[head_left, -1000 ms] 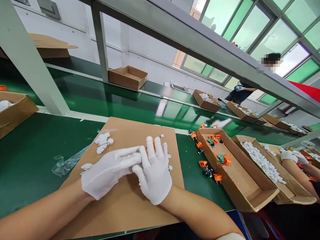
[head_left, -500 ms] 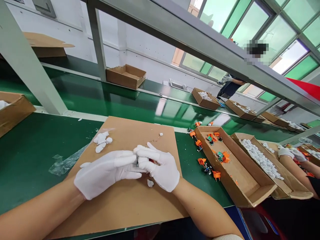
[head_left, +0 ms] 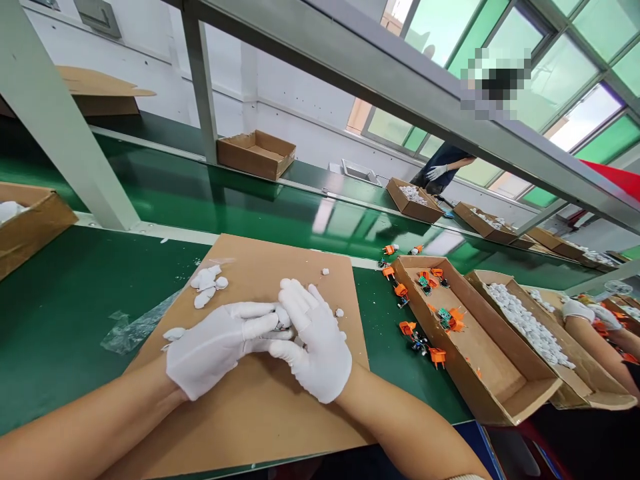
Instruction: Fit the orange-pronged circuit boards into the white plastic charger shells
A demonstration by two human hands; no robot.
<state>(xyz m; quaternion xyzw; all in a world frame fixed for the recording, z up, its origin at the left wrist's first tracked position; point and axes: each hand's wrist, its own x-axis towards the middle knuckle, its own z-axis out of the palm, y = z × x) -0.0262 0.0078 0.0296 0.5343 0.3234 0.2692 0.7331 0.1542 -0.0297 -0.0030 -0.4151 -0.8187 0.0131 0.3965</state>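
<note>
Both my hands wear white gloves and meet over a brown cardboard sheet. My left hand is closed round a small putty-covered part, whose whitish top with a darker bit shows between the fingers. The rest of that part is hidden. My right hand lies against it from the right, fingers straight and thumb apart. Soft-looking white putty lumps sit on the sheet beyond my left hand, with another flat piece by its wrist. Small white crumbs lie near my right hand.
Right of the sheet, orange plugs with circuit boards lie beside a long cardboard tray with more inside. Another tray holds many white pieces. A co-worker's gloved hands are at far right. A metal frame spans the green conveyor.
My right hand has gone from curled fingers gripping at the part to straight fingers laid against it. White putty now shows on the part. A person behind the conveyor has lowered a hand.
</note>
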